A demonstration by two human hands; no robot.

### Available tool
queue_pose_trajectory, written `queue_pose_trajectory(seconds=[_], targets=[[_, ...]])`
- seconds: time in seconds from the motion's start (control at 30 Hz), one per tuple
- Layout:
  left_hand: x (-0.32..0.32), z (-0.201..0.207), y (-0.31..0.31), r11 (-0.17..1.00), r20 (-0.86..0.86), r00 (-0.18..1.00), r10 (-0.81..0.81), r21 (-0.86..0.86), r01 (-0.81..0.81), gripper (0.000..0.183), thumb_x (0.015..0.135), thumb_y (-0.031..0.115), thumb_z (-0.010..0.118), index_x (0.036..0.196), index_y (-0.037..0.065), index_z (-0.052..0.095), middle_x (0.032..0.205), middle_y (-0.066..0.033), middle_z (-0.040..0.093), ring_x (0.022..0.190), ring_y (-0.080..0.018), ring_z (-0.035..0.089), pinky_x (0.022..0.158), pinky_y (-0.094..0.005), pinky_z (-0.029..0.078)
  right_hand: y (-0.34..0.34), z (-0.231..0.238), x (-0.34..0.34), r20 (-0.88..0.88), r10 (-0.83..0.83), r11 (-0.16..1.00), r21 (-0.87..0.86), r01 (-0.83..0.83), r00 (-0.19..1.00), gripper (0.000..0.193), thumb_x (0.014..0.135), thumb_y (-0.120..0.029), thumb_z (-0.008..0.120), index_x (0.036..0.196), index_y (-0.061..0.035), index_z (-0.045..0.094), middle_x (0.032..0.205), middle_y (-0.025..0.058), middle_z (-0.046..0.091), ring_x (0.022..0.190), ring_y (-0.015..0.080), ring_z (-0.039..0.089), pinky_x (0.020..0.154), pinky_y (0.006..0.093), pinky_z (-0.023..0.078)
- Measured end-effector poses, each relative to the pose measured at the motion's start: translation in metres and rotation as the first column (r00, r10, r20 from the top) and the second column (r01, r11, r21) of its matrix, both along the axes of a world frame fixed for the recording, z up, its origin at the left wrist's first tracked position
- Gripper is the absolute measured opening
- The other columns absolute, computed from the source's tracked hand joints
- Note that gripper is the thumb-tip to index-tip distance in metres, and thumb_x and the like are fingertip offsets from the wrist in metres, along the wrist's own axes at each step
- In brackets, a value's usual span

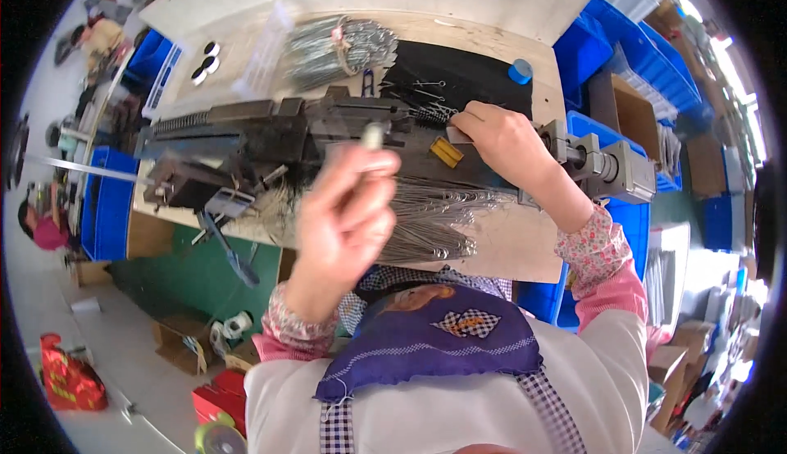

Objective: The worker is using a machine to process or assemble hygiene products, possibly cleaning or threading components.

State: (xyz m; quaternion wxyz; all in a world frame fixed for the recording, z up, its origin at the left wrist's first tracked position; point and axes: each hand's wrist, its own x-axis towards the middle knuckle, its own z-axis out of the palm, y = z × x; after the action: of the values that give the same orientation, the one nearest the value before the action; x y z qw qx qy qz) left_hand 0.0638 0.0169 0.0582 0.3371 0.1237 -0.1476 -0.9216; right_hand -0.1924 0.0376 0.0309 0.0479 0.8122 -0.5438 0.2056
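Note:
My left hand (pixel 348 216) is raised in front of the bench, smeared by motion, with its fingers partly curled. A pale cap or small whitish piece (pixel 373 137) shows at one fingertip; which of the two I cannot tell. My right hand (pixel 504 144) is closed, its fingers pressed down beside a dark coil spring (pixel 428 116) and several thin metal pins with looped ends (pixel 429 93). What it grips is hidden. Just left of its wrist lies a small yellow block (pixel 447 152). A dark metal clamping fixture (pixel 287 126) runs across the bench to my left.
Bundles of thin metal wire lie behind the fixture (pixel 340 48) and near the bench's front edge (pixel 434 241). A blue tape roll (pixel 520 71) rests on a black mat (pixel 492 77). A cylindrical metal unit (pixel 611 171) stands at right, by blue bins (pixel 648 52). A lever (pixel 234 249) hangs at left.

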Motion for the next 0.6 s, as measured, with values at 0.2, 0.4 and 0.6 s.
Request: queue_pose_trajectory(seconds=[0.2,0.4,0.6], targets=[[0.080,-0.071,0.023,0.865,0.229,0.875,0.426,-0.388,-0.320,0.015,0.095,0.016,0.054,0.096,0.005,0.064,0.069,-0.0002,0.056,0.047,-0.0096,0.046,0.041,-0.0246,0.037,0.007,0.015,0.009,0.193,-0.050,0.991,0.130,0.025,0.980,0.011,0.076,0.000,0.059,0.086,-0.0025,0.061,0.079,0.0129,0.056,0.078,0.0317,0.061,0.065,0.0405,0.051],[-0.043,-0.053,0.004,0.255,0.676,0.656,0.336,-0.736,0.627,0.019,0.085,0.016,0.062,0.079,-0.001,0.066,0.070,-0.0209,0.060,0.061,-0.0349,0.062,0.056,-0.0386,0.045,-0.071,-0.008,-0.007,-0.044,-0.119,0.970,0.207,0.126,0.992,0.016,0.079,-0.014,0.066,0.089,-0.0026,0.061,0.086,0.0136,0.057,0.084,0.0339,0.060,0.072,0.0415,0.049],[-0.114,-0.049,-0.047,0.079,0.643,0.580,0.500,-0.701,0.709,0.024,0.081,0.024,0.059,0.071,0.004,0.068,0.069,-0.0186,0.064,0.069,-0.0367,0.064,0.065,-0.0448,0.051,0.000,0.024,-0.034,0.281,-0.045,0.933,0.354,-0.060,0.959,0.026,0.077,-0.017,0.071,0.094,-0.0021,0.058,0.087,0.0096,0.052,0.082,0.0295,0.055,0.072,0.0384,0.046]])
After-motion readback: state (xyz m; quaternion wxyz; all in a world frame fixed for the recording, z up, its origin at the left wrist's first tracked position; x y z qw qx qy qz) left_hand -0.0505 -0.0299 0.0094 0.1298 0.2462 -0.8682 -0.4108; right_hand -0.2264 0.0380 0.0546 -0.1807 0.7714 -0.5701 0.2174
